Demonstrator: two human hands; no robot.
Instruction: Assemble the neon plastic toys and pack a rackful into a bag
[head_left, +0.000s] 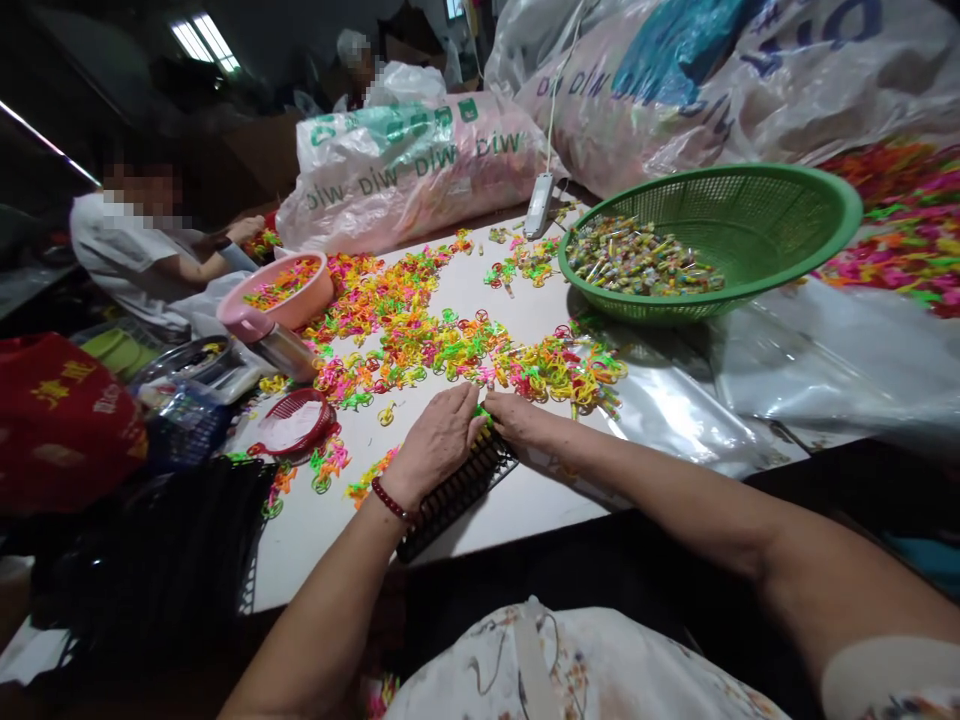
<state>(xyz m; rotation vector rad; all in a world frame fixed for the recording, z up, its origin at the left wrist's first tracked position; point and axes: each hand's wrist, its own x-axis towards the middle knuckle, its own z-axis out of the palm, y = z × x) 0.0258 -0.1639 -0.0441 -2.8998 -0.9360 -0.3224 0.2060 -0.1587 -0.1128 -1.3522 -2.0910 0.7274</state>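
My left hand [442,432] is closed at the far end of a black slotted plastic rack [466,488], which lies tilted at the table's front edge. My right hand [517,414] meets it from the right, fingers curled down at the same end. A bit of bright green plastic [484,410] shows between the two hands; exactly what each set of fingers grips is hidden. Just beyond them spreads a heap of small colourful plastic pieces [442,345], some with wheel-like rings, in yellow, pink, orange and green.
A green basket [787,250] of small wrapped tubes stands at the right, beside clear plastic bags [675,400]. Left are a pink bowl [322,290], a bottle [281,345] and a red basket [326,425]. Big sacks [420,190] and a power strip [538,205] lie behind; a person [135,260] sits left.
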